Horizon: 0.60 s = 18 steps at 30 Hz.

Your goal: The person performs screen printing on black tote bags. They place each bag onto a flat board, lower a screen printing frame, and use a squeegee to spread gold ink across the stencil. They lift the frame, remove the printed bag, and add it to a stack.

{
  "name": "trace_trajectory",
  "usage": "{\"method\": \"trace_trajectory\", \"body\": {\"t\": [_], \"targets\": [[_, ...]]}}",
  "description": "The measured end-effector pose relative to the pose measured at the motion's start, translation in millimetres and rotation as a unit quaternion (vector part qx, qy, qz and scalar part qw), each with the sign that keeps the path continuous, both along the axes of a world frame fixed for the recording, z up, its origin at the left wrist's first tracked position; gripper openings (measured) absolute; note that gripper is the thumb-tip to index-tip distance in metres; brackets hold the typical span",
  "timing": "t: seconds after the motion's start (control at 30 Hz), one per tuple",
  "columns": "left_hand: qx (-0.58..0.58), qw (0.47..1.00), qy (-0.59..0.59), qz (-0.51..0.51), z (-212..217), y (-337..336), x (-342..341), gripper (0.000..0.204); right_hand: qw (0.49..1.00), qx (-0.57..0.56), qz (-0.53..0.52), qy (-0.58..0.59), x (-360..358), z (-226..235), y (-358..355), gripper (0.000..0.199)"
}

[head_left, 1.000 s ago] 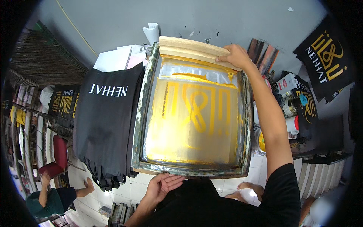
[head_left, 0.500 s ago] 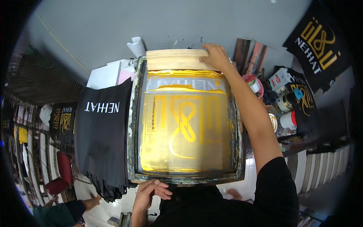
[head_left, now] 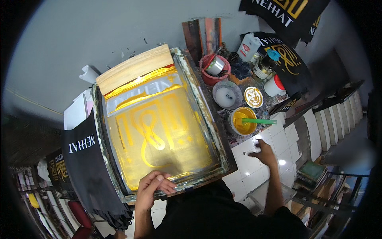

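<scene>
A screen-printing frame (head_left: 223, 159) with gold ink smeared over its mesh lies before me. Across its far end rests a wooden squeegee (head_left: 137, 67), touched by neither hand. My left hand (head_left: 154, 186) is at the frame's near edge, its fingers loosely bent and holding nothing. Off to the right, my right hand (head_left: 264, 154) hangs over the floor with thumb and fingers apart, just short of a tub of gold ink (head_left: 241, 127). A green-handled stirrer (head_left: 260, 121) stands in that tub, its handle pointing right; its lower end is sunk in the ink.
Beside the ink tub are a bowl of whitish stuff (head_left: 226, 95), a gold-smeared lid (head_left: 254, 97), a red bucket (head_left: 213, 77) and a red-capped jar (head_left: 274, 85). Printed black cloths (head_left: 81, 159) lie left of the frame. More squeegees (head_left: 213, 36) lean on the wall.
My right hand has let go of the squeegee and swung right and nearer, toward the ink tub. The view has turned right, bringing the tub into sight. My left hand stays by the frame's near edge.
</scene>
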<state>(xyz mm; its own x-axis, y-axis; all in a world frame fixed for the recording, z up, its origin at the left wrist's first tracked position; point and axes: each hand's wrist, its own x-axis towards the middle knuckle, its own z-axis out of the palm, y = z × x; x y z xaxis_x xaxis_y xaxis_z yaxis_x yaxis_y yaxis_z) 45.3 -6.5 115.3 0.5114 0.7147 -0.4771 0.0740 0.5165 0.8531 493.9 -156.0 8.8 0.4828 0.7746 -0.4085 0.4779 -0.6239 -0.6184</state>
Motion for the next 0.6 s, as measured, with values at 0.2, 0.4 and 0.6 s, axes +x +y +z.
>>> {"method": "trace_trajectory", "body": {"t": [0.2, 0.4, 0.6], "targets": [[0.038, 0.997, 0.033, -0.065, 5.6, 13.5, 73.3, 0.031, 0.920, 0.370, -0.115, 0.060, -19.7, -133.4, 51.1, 0.120], [0.142, 0.985, 0.032, -0.089, -19.3, 18.3, 151.9, 0.026, 0.872, 0.439, -0.183, 0.119, -20.2, -121.7, 77.9, 0.101], [0.436, 0.873, 0.092, -0.201, -20.5, 26.7, 233.4, 0.082, 0.892, 0.381, -0.080, 0.229, -1.5, -7.0, 54.1, 0.092]]}}
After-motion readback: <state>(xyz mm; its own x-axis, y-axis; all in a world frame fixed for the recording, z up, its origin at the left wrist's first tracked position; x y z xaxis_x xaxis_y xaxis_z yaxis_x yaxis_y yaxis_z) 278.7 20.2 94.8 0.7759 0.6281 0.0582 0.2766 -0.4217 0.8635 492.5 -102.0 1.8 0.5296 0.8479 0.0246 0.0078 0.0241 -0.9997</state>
